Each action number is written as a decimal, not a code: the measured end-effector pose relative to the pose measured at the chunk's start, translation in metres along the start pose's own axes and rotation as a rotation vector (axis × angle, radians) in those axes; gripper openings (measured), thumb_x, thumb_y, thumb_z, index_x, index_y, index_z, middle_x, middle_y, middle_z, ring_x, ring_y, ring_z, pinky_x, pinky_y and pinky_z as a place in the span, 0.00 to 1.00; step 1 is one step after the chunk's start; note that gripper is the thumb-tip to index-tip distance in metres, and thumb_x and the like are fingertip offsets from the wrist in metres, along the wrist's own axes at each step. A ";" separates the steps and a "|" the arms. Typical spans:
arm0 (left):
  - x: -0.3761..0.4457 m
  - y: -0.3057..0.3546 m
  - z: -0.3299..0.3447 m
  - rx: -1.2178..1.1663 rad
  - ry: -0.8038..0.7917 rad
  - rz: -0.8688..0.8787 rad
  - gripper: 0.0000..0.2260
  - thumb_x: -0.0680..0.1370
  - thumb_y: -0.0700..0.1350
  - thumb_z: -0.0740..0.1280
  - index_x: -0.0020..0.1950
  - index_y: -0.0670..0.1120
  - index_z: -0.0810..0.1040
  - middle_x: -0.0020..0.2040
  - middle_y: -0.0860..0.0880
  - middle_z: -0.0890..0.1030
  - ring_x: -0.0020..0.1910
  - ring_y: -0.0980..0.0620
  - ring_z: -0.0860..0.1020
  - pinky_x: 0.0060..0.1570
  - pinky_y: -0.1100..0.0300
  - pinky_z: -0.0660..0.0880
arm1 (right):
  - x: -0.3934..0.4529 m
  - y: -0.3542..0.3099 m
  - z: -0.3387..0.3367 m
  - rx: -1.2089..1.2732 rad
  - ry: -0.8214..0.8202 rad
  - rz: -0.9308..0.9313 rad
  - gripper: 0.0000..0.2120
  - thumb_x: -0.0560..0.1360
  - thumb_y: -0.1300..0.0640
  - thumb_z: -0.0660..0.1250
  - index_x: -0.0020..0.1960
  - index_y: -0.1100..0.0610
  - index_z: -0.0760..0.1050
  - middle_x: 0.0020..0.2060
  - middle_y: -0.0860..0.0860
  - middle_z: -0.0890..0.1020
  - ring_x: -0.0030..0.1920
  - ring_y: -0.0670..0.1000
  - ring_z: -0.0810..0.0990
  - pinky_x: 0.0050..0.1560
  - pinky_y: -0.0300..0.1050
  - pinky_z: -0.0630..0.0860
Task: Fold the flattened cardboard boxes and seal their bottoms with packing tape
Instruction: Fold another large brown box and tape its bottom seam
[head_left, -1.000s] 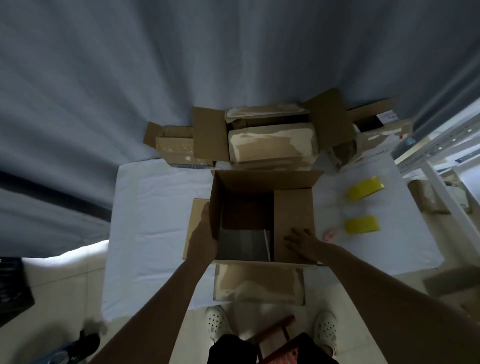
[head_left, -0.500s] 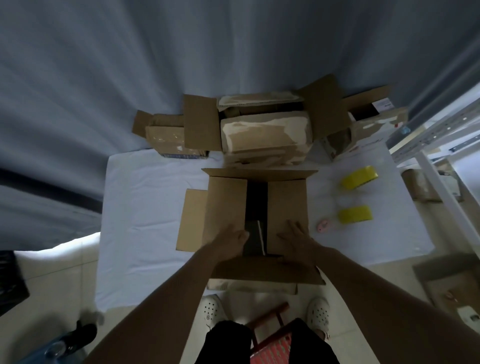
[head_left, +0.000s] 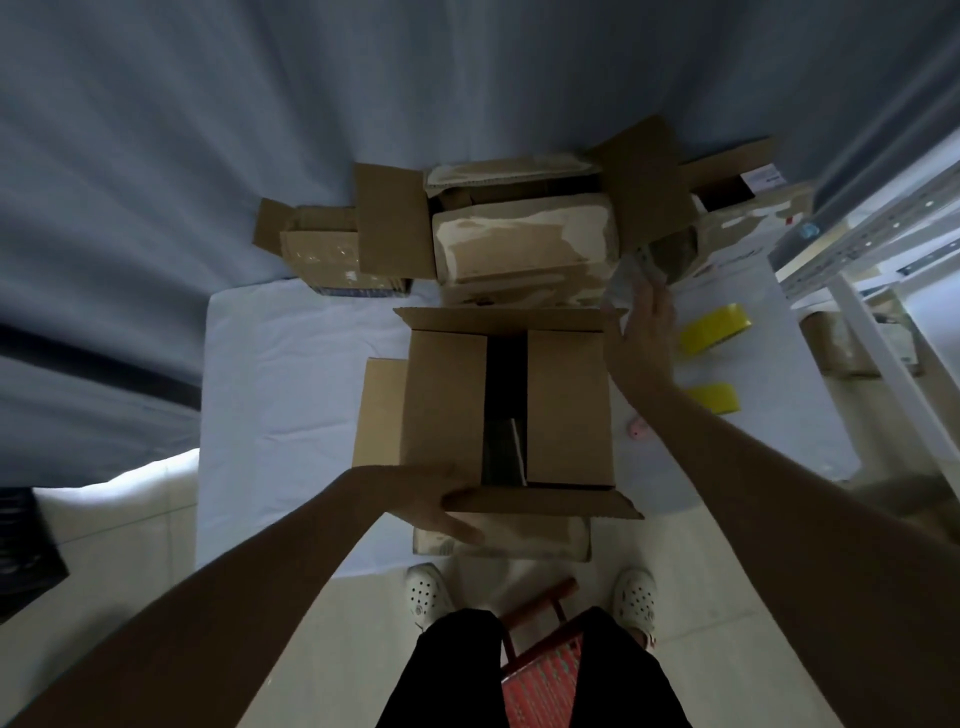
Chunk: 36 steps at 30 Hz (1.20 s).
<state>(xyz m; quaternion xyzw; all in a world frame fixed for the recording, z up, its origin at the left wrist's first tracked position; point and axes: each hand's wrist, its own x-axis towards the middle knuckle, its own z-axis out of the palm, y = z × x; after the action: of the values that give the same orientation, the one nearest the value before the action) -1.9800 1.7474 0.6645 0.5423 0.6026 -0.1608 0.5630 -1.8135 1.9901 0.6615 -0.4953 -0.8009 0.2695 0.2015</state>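
A brown cardboard box (head_left: 447, 405) stands on the white sheet (head_left: 291, 389) in the middle of the view. Its two side flaps lie folded inward with a dark gap between them. The near flap (head_left: 550, 503) and the far flap (head_left: 509, 318) stick outward. My left hand (head_left: 431, 499) grips the left end of the near flap, thumb above and fingers below. My right hand (head_left: 644, 338) reaches with straight fingers past the box's far right corner, beside the far flap's end. Two yellow tape rolls (head_left: 717, 330) (head_left: 714, 397) lie on the sheet right of the box.
Flattened cardboard (head_left: 379, 410) lies under the box and pokes out at its left and near side. Several opened boxes (head_left: 519, 244) are stacked behind against a grey curtain. A small pink thing (head_left: 636, 428) lies by the box. A metal shelf (head_left: 857, 234) stands at right, a red stool (head_left: 540, 670) between my feet.
The left side flap came down onto the box. Both hands then left the side flaps: the left went to the near flap, the right reached to the far right corner.
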 end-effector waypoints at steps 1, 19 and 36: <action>-0.001 0.001 -0.003 0.030 -0.008 -0.002 0.33 0.74 0.69 0.62 0.75 0.54 0.64 0.71 0.50 0.67 0.66 0.48 0.69 0.66 0.53 0.67 | 0.009 -0.009 0.002 -0.071 -0.087 -0.026 0.23 0.82 0.50 0.53 0.73 0.58 0.65 0.72 0.59 0.66 0.74 0.59 0.59 0.72 0.57 0.58; 0.074 -0.078 0.013 -0.436 0.848 -0.146 0.35 0.79 0.52 0.66 0.79 0.57 0.49 0.80 0.49 0.46 0.71 0.42 0.69 0.59 0.48 0.73 | -0.057 0.050 0.048 -0.267 -0.717 0.227 0.43 0.76 0.53 0.68 0.79 0.50 0.42 0.77 0.53 0.35 0.76 0.59 0.57 0.70 0.57 0.61; 0.111 -0.023 0.011 0.118 0.861 0.024 0.26 0.81 0.49 0.55 0.78 0.45 0.57 0.79 0.44 0.56 0.78 0.42 0.54 0.75 0.40 0.53 | -0.076 0.046 0.039 -0.226 -0.669 0.249 0.37 0.79 0.51 0.64 0.79 0.50 0.45 0.77 0.52 0.36 0.77 0.62 0.49 0.72 0.56 0.57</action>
<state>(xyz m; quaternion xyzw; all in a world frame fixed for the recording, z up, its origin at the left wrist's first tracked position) -1.9691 1.7830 0.5568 0.5982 0.7658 0.0522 0.2302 -1.7729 1.9293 0.5985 -0.4925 -0.7810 0.3484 -0.1615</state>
